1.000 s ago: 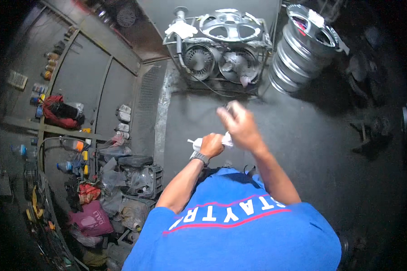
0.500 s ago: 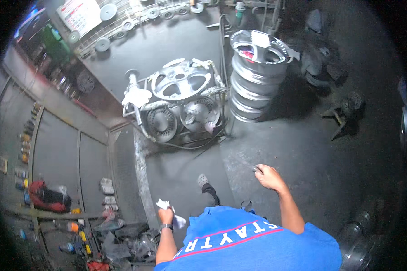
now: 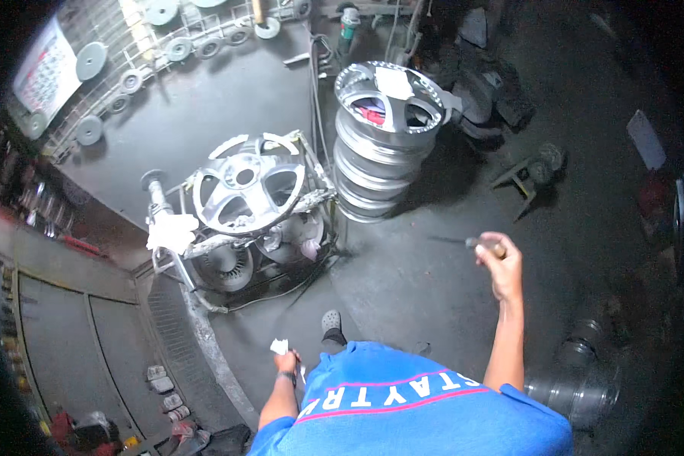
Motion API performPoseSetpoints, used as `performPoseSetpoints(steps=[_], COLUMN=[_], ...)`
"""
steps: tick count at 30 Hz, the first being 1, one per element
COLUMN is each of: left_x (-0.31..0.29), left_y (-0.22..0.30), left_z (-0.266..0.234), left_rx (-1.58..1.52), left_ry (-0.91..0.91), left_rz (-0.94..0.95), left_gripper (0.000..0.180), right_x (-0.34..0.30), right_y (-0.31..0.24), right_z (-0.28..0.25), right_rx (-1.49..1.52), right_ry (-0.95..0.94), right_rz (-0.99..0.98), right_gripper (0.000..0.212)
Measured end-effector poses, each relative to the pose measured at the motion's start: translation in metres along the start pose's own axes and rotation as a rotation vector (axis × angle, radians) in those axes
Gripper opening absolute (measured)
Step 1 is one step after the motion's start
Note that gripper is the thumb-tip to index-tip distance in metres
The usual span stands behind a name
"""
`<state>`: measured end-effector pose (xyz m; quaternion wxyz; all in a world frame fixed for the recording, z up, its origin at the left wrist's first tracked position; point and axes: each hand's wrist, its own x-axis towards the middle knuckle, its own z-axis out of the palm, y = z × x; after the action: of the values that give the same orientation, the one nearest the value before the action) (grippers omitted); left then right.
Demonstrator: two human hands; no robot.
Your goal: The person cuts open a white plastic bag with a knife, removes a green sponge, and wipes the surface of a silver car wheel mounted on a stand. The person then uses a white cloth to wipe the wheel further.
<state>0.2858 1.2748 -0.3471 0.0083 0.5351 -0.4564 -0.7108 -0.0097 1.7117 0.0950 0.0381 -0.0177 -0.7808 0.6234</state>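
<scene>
My left hand hangs low at the front, fingers closed on a crumpled white cloth. Held out to the right, my right hand grips a thin-shafted tool with a brownish handle; its dark shaft points left and is too blurred to name the kind. Ahead to the left, a silver spoked wheel rim rests tilted on a metal stand. Both hands are well apart from it. A white rag drapes over the stand's left side.
Beyond the stand rises a stack of wheel rims, with a white cloth on top. A small low stool is at right. Grinding discs hang on a wire rack at far left. A cable runs below the stand.
The view has shifted, so the stand and rim stack appear farther left. My right hand has moved outward and forward with the tool. My left hand still grips the cloth.
</scene>
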Motion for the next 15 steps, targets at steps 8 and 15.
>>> performPoseSetpoints(steps=[8, 15], left_x=[0.09, 0.126], left_y=[0.118, 0.115], left_z=[0.146, 0.228], left_rx=[0.321, 0.785], left_ry=[-0.167, -0.019], left_rz=[0.245, 0.459], left_gripper=[0.016, 0.023], right_x=[0.076, 0.186], right_y=[-0.024, -0.018], right_z=[-0.03, -0.078], right_rx=[0.344, 0.221], right_ry=[0.264, 0.27], right_rz=[-0.094, -0.2], right_gripper=[0.03, 0.022])
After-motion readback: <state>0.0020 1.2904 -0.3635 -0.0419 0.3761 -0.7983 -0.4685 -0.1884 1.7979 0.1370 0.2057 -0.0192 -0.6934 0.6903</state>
